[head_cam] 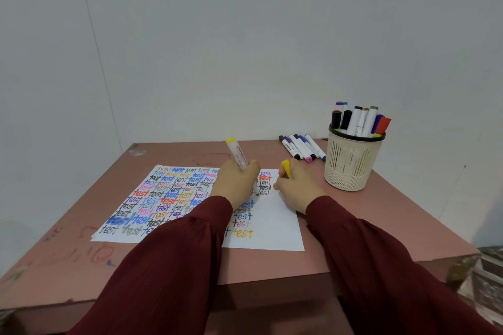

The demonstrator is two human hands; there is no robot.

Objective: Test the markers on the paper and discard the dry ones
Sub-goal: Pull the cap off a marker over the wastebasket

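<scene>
Over the paper (275,226), the left hand (236,185) grips the yellow marker (237,153) low on its barrel with the tip down, the right hand (296,190) pinches the yellow cap (285,168), and the marker looks light, hard and smooth, so a low hold seems best.

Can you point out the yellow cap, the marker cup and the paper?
yellow cap (285,167): head view, its upper part.
marker cup (351,160): head view, slatted wall.
paper (275,226): head view, blank right part.
</scene>
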